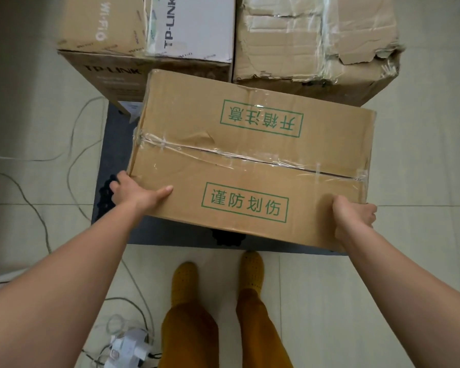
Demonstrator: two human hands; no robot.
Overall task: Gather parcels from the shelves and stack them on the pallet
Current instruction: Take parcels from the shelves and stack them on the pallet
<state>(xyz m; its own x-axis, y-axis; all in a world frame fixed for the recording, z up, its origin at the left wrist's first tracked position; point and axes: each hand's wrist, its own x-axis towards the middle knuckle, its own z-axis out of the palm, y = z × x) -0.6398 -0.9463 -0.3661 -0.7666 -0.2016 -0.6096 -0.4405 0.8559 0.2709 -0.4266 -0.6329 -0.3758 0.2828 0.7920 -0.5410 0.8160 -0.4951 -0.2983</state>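
A large brown cardboard parcel [250,160] with green printed characters and a taped centre seam is held over the near part of the dark grey pallet [112,155]. My left hand [136,193] grips its near left corner, thumb on top and fingers down the side. My right hand [353,217] grips its near right corner, thumb on top. On the far part of the pallet stand a brown TP-LINK box [104,75] with a white TP-LINK box [194,25] on top, and a battered taped carton [316,43] to the right.
Loose cables [51,152] trail over the tiled floor left of the pallet. A power strip with plugs [128,349] lies near my left leg. My feet in yellow slippers [251,269] stand just before the pallet's near edge.
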